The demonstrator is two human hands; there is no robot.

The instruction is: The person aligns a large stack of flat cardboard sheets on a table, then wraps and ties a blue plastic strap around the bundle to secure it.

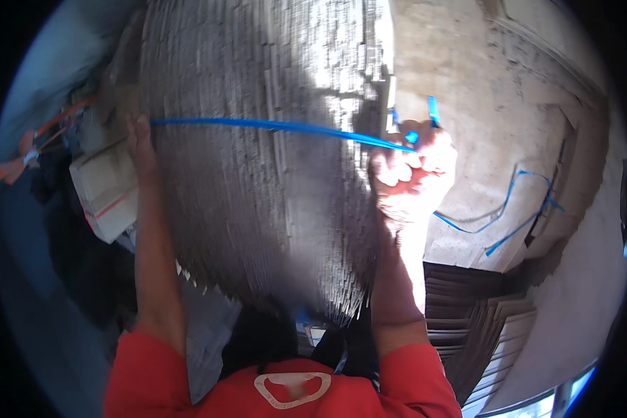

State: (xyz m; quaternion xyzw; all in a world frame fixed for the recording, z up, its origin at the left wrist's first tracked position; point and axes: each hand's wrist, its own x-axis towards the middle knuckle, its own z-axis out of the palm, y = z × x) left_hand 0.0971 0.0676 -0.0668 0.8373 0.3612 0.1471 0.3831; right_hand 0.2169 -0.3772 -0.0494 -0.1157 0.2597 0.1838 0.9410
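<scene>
A tall bundle of grey-brown cardboard sheets [216, 181], packed edge to edge, stands before me. Across it runs a blue strap [279, 126], pulled fairly straight. At the bundle's right edge my right hand [418, 164] is closed round the strap, and a short blue end sticks up above the fingers. Strong light washes out part of that hand. My left hand [141, 143] lies along the bundle's left side, near where the strap reaches that edge. Its fingers look stretched out, though partly hidden.
Right of the bundle lies a large tan board [467, 76], with a loose length of blue strap [512, 191] curling over it. Stacked cardboard sheets [477, 306] sit lower right. At left are a white box [104, 191] and orange strips [31, 150].
</scene>
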